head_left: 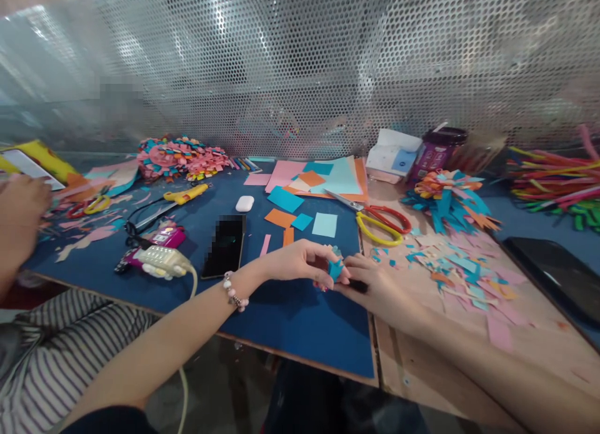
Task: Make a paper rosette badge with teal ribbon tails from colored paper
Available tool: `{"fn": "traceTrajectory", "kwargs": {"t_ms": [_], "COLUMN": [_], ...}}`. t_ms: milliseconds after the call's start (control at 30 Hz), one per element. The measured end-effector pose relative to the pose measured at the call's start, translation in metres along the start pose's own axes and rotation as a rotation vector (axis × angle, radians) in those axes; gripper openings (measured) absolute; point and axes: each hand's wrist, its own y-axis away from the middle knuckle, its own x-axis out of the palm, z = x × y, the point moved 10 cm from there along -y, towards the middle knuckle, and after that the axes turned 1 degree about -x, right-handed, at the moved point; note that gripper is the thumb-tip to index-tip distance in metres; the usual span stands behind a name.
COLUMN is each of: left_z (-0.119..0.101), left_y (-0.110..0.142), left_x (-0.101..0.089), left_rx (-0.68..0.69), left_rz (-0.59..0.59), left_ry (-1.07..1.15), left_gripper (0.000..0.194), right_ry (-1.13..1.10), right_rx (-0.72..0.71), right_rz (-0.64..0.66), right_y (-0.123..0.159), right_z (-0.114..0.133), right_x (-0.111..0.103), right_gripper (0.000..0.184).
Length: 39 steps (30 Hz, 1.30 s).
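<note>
Between my two hands, over the blue tabletop, is a small folded piece of blue paper. My left hand, with a beaded bracelet on its wrist, pinches the paper from the left. From the right, the fingers of my right hand close on the same piece; its fingertips are partly hidden. Just beyond lie a pale blue paper square, a small blue square and an orange strip. Scissors with red and yellow handles rest farther back, to the right.
A phone, white earbud case, power strip and yellow-handled glue gun lie left. Paper scraps and a dark phone lie right. A perforated metal panel stands behind. Another person's hand is far left.
</note>
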Motion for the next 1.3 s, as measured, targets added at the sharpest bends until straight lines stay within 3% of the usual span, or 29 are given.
{"fn": "traceTrajectory", "kwargs": {"t_ms": [367,533,633,767,900,1033,1300], "left_z": [-0.004,0.002,0.003,0.006,0.013,0.02,0.023], "left_y": [0.001,0.001,0.002,0.003,0.004,0.003,0.004], "left_x": [0.002,-0.001,-0.001,0.003,0.006,0.007,0.012], "left_rx": [0.028,0.001,0.0,-0.017,-0.041,-0.07,-0.09], "left_rz": [0.011,0.001,0.0,0.038,0.064,0.078,0.118], "left_ry": [0.005,-0.004,0.015,0.003,0.003,-0.01,0.012], "left_gripper": [0.018,0.019,0.02,0.023,0.024,0.029,0.033], "right_ry": [0.02,0.039,0.01,-0.173,-0.495,-0.719,-0.762], "right_rx": [0.023,0.091,0.11,0.122,0.085,0.112,0.099], "right_rz": [0.044,0.164,0.174,0.119,0.202,0.196,0.179], "right_y": [-0.001,-0.003,-0.006,-0.014,-0.02,-0.019,-0.017], "right_z": [-0.001,-0.006,-0.011,-0.005,0.016,0.023,0.022], "right_x": [0.004,-0.004,-0.023,-0.047,-0.037,-0.028,-0.027], "right_gripper": [0.024,0.016,0.02,0.024,0.026,0.021,0.014]}}
